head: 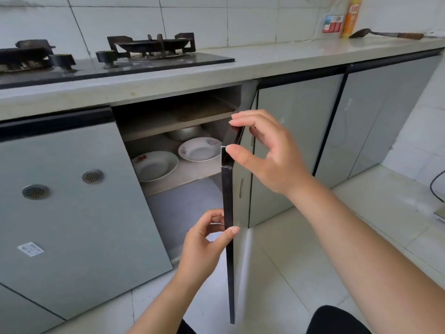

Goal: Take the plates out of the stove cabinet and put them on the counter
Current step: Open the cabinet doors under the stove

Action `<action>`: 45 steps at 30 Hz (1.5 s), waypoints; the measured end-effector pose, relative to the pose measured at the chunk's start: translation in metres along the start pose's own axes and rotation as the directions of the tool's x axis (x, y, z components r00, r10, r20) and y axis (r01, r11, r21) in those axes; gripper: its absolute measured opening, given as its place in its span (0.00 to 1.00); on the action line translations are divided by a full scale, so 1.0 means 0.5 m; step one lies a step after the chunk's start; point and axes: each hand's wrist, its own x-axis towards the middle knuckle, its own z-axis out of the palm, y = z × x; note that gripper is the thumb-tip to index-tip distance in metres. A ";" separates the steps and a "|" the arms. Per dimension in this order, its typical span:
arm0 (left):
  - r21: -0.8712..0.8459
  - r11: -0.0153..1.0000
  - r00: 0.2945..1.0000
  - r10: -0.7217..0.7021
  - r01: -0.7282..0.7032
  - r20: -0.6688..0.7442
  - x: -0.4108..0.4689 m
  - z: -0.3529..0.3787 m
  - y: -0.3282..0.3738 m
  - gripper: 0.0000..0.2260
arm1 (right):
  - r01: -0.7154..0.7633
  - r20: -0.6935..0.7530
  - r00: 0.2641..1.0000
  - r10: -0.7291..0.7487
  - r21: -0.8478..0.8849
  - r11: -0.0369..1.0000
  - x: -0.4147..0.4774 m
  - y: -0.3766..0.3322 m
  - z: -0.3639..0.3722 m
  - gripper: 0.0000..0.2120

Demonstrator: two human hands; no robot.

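Note:
The cabinet under the stove stands open, its dark-edged door (pixel 228 249) swung out toward me, edge-on. My right hand (pixel 267 153) grips the door's top corner with thumb and fingers. Lower down, my left hand (pixel 204 239) pinches the door's edge. On the middle shelf (pixel 185 174) lie two white plates with flower prints: one at the front left (pixel 155 165), one further back right (pixel 199 149). Behind them sits a metal bowl (pixel 184 132). The pale counter (pixel 301 57) runs above the cabinets.
A two-burner gas stove (pixel 115 61) sits on the counter's left part. At the counter's far right stand an orange bottle (pixel 350 18) and a spatula (pixel 385 33). Shut grey cabinet doors (pixel 301 141) flank the opening. The floor is pale tile (pixel 289 273).

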 end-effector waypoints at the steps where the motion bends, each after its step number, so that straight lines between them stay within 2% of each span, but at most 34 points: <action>1: 0.007 1.000 1.000 0.001 -0.001 0.008 -0.006 0.028 0.009 0.07 | -0.011 0.007 1.000 0.011 0.019 1.000 -0.013 0.005 -0.025 0.21; 7: 0.013 1.000 0.999 0.017 -0.018 0.046 -0.011 0.124 0.044 0.07 | -0.098 0.083 0.993 0.090 0.108 0.989 -0.046 0.028 -0.122 0.21; 15: -0.052 0.998 0.984 -0.022 0.032 0.174 -0.001 0.242 0.072 0.07 | -0.141 0.067 0.989 0.129 0.228 0.963 -0.088 0.065 -0.266 0.12; 20: -0.081 0.994 0.965 -0.052 0.076 0.258 0.007 0.265 0.077 0.11 | -0.150 0.045 0.988 0.145 0.149 0.977 -0.097 0.066 -0.310 0.09; 24: -0.104 0.993 0.940 -0.022 0.061 0.341 0.016 0.291 0.096 0.13 | -0.158 -0.040 0.986 0.161 0.069 0.985 -0.109 0.072 -0.345 0.08; 30: -0.018 1.000 0.902 0.019 -0.012 0.431 0.042 0.337 0.119 0.13 | -0.239 -0.132 0.964 0.232 -0.040 0.970 -0.126 0.085 -0.389 0.08; 38: 0.045 0.998 0.870 0.012 -0.039 0.494 0.066 0.337 0.132 0.12 | -0.325 -0.201 0.932 0.301 -0.099 0.941 -0.124 0.072 -0.401 0.07; 41: 0.086 0.995 0.881 0.006 -0.053 0.472 0.073 0.303 0.117 0.12 | -0.312 -0.276 0.927 0.256 -0.184 0.932 -0.114 0.061 -0.397 0.05; 45: 0.101 0.992 0.912 0.032 -0.080 0.409 0.086 0.236 0.105 0.11 | -0.207 -0.323 0.944 0.072 -0.406 0.890 -0.092 0.038 -0.381 0.09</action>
